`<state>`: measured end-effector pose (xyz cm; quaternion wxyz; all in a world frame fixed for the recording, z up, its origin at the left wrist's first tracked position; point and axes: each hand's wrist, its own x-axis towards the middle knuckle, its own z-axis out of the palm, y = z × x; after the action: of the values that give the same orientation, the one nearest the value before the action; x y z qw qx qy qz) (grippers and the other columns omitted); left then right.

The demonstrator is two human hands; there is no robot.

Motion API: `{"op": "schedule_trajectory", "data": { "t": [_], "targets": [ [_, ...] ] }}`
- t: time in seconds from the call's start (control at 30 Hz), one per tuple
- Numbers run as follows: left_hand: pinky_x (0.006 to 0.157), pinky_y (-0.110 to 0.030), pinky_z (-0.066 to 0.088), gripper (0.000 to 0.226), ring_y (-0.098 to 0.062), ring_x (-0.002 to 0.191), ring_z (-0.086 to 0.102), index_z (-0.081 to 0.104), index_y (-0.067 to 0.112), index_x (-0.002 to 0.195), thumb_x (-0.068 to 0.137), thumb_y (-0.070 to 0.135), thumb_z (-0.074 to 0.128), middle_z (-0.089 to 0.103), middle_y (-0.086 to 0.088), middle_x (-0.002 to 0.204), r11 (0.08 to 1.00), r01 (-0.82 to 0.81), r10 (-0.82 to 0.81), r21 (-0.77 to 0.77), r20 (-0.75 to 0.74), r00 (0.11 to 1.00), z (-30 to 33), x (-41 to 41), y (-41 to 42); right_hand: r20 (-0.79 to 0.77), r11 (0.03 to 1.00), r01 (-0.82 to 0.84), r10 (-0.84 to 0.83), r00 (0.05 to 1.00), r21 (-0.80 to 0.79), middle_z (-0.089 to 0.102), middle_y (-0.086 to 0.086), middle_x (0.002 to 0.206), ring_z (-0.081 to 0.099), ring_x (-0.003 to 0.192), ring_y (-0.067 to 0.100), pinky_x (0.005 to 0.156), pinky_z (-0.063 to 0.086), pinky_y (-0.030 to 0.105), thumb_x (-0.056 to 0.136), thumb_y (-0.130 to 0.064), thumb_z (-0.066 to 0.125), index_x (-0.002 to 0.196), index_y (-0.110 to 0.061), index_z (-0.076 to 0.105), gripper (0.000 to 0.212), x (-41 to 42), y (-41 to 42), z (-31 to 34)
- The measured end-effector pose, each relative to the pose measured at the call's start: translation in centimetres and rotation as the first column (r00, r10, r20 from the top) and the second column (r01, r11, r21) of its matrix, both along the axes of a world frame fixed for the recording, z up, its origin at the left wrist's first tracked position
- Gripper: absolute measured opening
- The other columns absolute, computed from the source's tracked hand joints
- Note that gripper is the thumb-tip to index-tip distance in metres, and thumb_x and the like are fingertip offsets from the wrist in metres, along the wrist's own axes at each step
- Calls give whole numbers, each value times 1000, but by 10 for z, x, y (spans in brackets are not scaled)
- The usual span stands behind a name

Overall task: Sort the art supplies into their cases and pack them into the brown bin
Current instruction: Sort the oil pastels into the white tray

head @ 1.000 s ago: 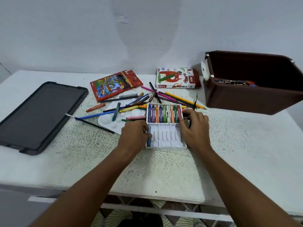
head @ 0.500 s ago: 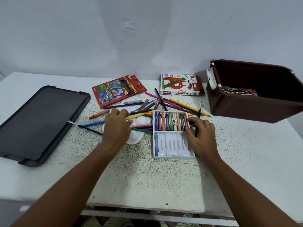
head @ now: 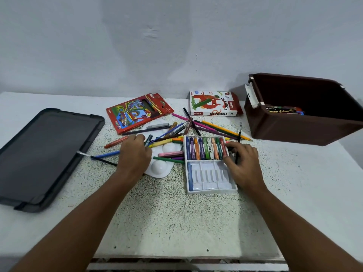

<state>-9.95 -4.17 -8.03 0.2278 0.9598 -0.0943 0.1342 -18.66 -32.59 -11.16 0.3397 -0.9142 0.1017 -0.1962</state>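
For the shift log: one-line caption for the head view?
Left hand reaches into loose pencils; right hand steadies the half-filled pastel tray.

Left hand (head: 133, 156) now off the pastel tray (head: 211, 189), over the white palette (head: 160, 169), fingertips seemingly touching a dark marker (head: 148, 139).

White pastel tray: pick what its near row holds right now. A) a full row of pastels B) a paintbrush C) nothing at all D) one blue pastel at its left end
D: in the white pastel tray, one blue pastel lies at the near row's left end; the other slots show bare.
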Motion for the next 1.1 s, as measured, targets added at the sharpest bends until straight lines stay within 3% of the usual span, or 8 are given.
{"op": "schedule_trajectory", "data": {
  "t": [0.17,0.37,0.47,0.57,0.63,0.83,0.97,1.1],
  "targets": [
    [68,-31,42,23,-25,79,55,69,0,105,85,6,60,60,-12,89,926,361,-348,-109,124,929,14,-9,-13,3,1000,-4,4,1000,-11,53,-3,98,39,97,13,75,31,29,78,-40,55,117,-31,59,41,1,-1,0],
    [69,-31,52,20,-24,86,59,72,2,100,83,7,64,64,-13,93,636,753,-772,169,148,618,27,-33,-42,3,1000,-10,10,1000,-5,53,-3,98,40,97,13,75,34,31,79,-40,56,117,-33,58,39,2,-2,-2],
    [77,-33,52,17,-9,94,54,69,9,104,88,11,62,62,-11,103,607,785,-794,121,86,601,26,-35,-50,4,1000,-9,9,1000,-6,53,-4,98,40,97,14,75,33,30,79,-41,56,118,-34,57,39,1,-2,-2],
    [68,-33,52,13,-22,91,56,71,6,96,85,5,65,61,-11,96,479,842,-876,247,75,477,20,-37,-54,10,1000,-11,11,1000,-16,54,-5,100,40,96,12,75,33,30,79,-40,56,118,-33,57,39,1,-3,-2],
    [67,-31,51,11,-23,89,58,72,6,92,83,4,67,61,-11,94,453,852,-889,264,57,455,19,-36,-54,10,1000,-8,8,1000,-18,54,-6,101,40,97,12,76,33,30,79,-40,55,117,-33,57,39,2,-4,-3],
    [68,-31,51,20,-22,91,57,73,6,93,87,1,54,62,-10,95,442,850,-893,286,56,446,14,-37,-56,6,1000,-9,9,1000,-25,55,-7,102,41,96,12,76,33,30,78,-40,54,117,-32,57,40,3,-4,-3],
    [70,-30,51,43,-22,91,57,72,4,95,91,4,28,63,-9,93,437,862,-898,257,76,432,10,-39,-55,6,999,-8,8,1000,-35,55,-7,101,40,95,12,76,33,31,78,-40,54,117,-32,57,40,3,-4,-3],
    [70,-31,49,19,-24,90,57,70,4,88,88,-3,53,63,-9,91,491,843,-871,220,115,477,7,-43,-53,3,999,-8,8,1000,-51,54,-7,99,40,94,12,74,31,30,78,-44,51,117,-33,57,41,3,-4,-4]
  ]
}}
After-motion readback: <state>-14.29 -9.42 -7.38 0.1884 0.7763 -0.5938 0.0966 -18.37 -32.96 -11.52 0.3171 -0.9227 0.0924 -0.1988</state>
